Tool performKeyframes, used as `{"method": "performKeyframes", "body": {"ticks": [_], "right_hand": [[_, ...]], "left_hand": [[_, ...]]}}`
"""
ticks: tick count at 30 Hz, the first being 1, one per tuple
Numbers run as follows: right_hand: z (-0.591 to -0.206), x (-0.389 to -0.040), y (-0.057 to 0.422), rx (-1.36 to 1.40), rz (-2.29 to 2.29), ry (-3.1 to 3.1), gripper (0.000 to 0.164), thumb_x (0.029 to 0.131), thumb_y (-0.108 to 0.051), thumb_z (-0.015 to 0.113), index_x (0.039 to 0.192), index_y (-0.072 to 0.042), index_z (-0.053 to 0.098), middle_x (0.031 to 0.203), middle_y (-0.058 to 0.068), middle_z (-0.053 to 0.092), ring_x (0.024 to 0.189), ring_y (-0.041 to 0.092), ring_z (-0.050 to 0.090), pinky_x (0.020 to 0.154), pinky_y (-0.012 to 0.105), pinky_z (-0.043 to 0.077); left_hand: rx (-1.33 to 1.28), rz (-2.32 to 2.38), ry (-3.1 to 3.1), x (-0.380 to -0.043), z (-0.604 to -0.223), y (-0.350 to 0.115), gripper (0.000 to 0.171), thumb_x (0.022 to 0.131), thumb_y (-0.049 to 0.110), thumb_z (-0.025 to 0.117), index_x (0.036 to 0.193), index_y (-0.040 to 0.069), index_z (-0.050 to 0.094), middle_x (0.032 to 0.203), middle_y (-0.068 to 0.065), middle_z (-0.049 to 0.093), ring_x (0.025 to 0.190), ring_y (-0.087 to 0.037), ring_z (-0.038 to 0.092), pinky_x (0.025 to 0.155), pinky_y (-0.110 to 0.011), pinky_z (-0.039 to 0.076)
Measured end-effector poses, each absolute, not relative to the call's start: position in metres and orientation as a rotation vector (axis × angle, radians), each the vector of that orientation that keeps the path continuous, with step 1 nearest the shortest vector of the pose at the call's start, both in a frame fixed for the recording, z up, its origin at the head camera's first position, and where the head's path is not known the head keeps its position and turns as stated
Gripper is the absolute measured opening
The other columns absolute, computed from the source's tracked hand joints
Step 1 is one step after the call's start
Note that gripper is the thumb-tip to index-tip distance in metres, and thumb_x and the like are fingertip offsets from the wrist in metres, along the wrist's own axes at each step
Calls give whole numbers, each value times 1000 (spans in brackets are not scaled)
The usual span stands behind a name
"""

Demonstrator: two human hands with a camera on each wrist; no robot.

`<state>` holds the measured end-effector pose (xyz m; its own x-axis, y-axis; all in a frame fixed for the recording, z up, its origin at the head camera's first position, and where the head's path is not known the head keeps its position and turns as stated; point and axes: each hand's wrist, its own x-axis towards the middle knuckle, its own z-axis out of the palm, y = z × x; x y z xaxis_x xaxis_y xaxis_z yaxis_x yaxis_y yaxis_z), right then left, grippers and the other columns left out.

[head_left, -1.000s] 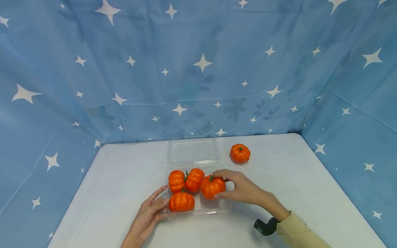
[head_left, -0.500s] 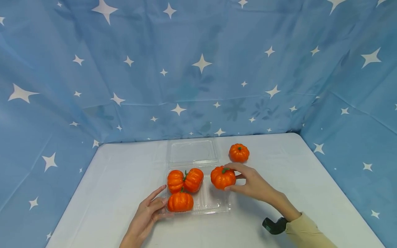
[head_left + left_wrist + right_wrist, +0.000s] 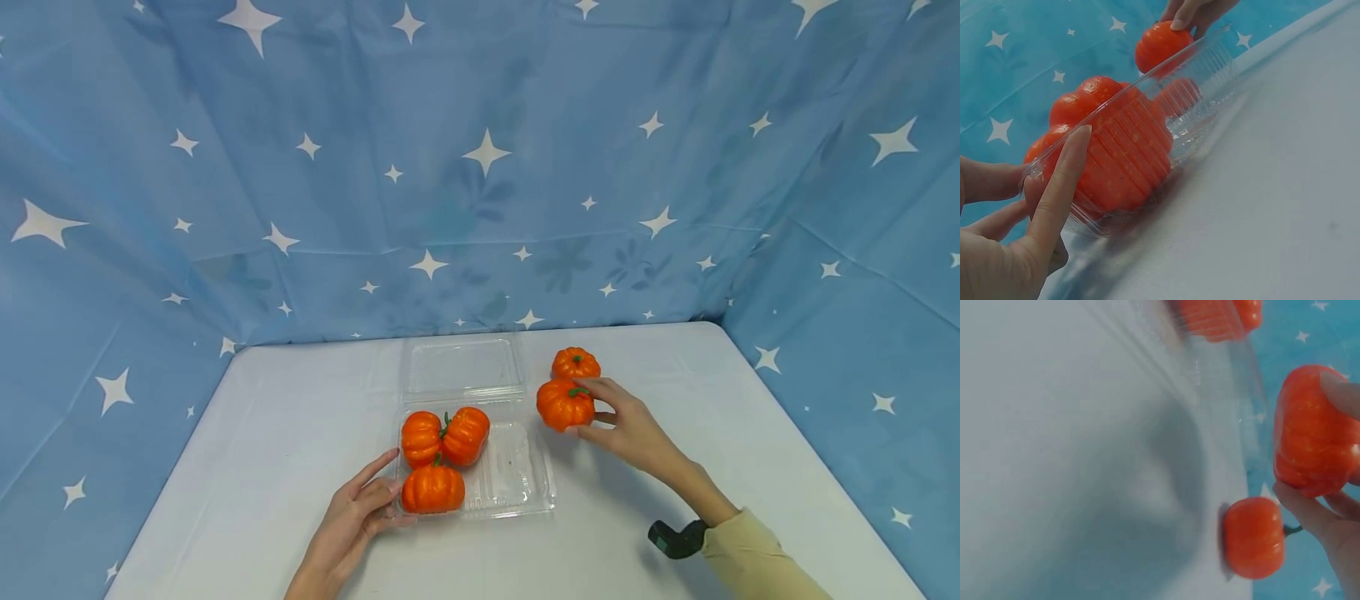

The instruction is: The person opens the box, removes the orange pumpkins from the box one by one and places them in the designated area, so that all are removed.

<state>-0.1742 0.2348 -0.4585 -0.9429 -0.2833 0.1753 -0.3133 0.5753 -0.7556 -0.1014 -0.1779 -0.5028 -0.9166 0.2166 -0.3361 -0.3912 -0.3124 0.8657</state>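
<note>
My right hand (image 3: 626, 421) holds a small orange pumpkin (image 3: 564, 406) with a green stem, raised off the table to the right of a clear plastic clamshell container (image 3: 517, 498). In the right wrist view, thumb and fingers grip this pumpkin (image 3: 1313, 434) from its sides. At the container's front left corner, my left hand (image 3: 351, 518) pinches the wall; the left wrist view has the thumb (image 3: 1060, 187) outside and fingers behind the rim. Three pumpkins (image 3: 433, 489) sit in the container's left part. Its right part shows bare plastic.
Another pumpkin (image 3: 576, 362) stands on the white table (image 3: 300, 417) just behind the held one. The container's lid (image 3: 465, 367) lies folded back. A blue curtain with white stars (image 3: 480, 208) hangs at the back and sides.
My right hand has lifted the pumpkin out of the container's right part and carried it right, toward the pumpkin on the table. The left hand keeps its place at the container's corner.
</note>
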Motion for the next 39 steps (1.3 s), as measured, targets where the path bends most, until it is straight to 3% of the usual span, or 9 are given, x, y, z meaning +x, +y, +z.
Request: {"method": "performKeyframes", "body": {"ticks": [9, 15, 32, 39], "right_hand": [[-479, -177, 244, 334, 1300, -2838, 69, 88, -24, 83, 145, 1, 54, 142, 24, 57, 125, 43, 58, 92, 49, 60], [-489, -177, 236, 375, 1275, -2848, 71, 85, -22, 86, 142, 4, 54, 140, 25, 57, 125, 44, 58, 91, 51, 61], [-501, -185, 214, 501, 995, -2832, 70, 78, -6, 89, 138, -1, 53, 137, 19, 57, 123, 36, 60, 99, 50, 57], [-502, -187, 208, 459, 871, -2804, 71, 77, -9, 90, 139, 1, 56, 135, 20, 54, 119, 37, 60, 99, 53, 57]], "left_hand": [[-228, 2297, 1536, -100, -503, -178, 71, 99, 2, 60, 161, 3, 27, 77, 4, 52, 69, -8, 50, 92, -54, 60], [-230, 2303, 1521, -100, -503, -179, 70, 100, 4, 61, 161, 4, 27, 77, 4, 51, 71, -9, 50, 92, -53, 60], [-204, 2280, 1496, -101, -504, -179, 70, 102, 5, 57, 163, 3, 22, 79, 5, 54, 70, -8, 51, 93, -52, 60], [-198, 2274, 1510, -101, -504, -180, 71, 101, 5, 58, 163, 3, 23, 76, 6, 55, 68, -9, 52, 92, -52, 61]]}}
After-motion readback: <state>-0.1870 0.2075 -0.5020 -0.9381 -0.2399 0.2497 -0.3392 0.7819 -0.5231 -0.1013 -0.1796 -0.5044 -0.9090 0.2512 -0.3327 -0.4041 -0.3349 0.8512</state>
